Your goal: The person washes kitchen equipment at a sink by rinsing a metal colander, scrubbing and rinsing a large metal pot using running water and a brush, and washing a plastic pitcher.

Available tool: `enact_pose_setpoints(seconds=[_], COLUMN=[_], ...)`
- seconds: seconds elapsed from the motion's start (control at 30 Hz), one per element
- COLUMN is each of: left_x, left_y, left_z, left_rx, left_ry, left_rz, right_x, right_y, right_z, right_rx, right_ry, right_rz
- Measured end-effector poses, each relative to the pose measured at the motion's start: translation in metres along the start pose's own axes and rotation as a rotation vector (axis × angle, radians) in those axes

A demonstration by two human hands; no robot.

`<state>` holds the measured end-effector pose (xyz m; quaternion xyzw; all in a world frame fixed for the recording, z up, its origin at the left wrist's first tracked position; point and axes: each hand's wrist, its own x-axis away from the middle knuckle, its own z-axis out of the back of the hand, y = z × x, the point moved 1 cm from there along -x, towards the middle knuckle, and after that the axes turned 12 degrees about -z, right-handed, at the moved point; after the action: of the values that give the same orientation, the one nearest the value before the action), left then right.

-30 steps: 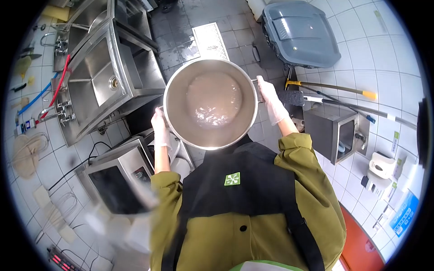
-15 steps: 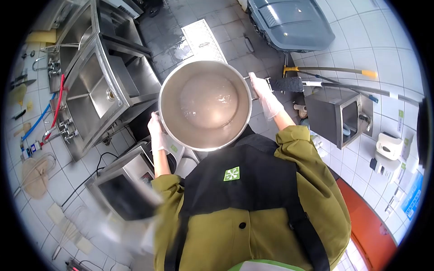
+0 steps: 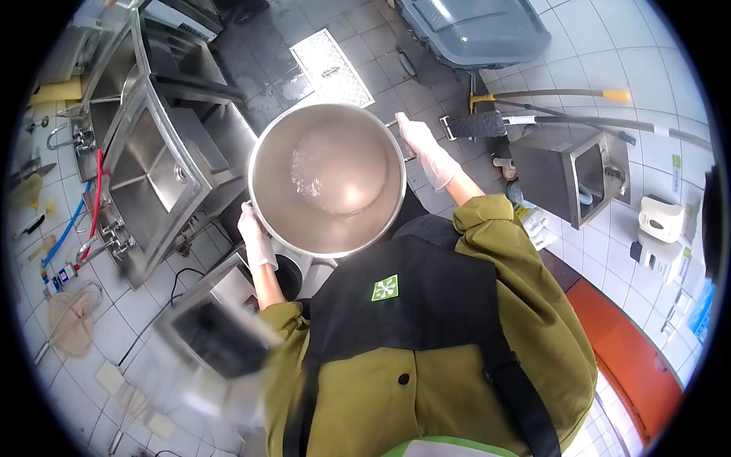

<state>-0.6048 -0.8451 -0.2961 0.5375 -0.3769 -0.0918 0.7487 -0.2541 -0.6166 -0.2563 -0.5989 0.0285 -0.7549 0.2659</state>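
Observation:
A large round metal pot (image 3: 327,180) is held out in front of my body, its open top facing up. Clear-looking liquid with glints and some bubbles shows at its bottom. My left hand (image 3: 254,234), in a see-through glove, is closed at the pot's left side, where the handle is mostly hidden. On the right, my right hand (image 3: 426,149), gloved too, has its fingers wrapped round the other side handle.
Steel sinks (image 3: 145,171) with taps stand at the left. A floor grate (image 3: 333,67) lies ahead. A grey lidded bin (image 3: 474,30), long-handled tools (image 3: 563,97) and a small steel basin (image 3: 567,171) are at the right. An oven-like appliance (image 3: 221,327) is lower left.
The pot and both hands have shifted left in view. The sinks and bin have shifted as my view turned. Both hands keep their hold, and the liquid's glints have moved.

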Motion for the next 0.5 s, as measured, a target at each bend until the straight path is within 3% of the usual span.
enact_pose_setpoints(seconds=[0.37,0.5], left_x=[0.021,0.026], left_y=[0.015,0.029], left_z=[-0.035,-0.030], left_rx=[0.040,-0.032], left_ry=[-0.006,-0.028], left_rz=[-0.104,-0.103], right_x=[-0.012,-0.005], right_y=[0.012,0.008], right_z=[0.016,0.010], right_rx=[0.012,0.031], right_ry=[0.039,0.009], right_rz=[0.097,0.034])
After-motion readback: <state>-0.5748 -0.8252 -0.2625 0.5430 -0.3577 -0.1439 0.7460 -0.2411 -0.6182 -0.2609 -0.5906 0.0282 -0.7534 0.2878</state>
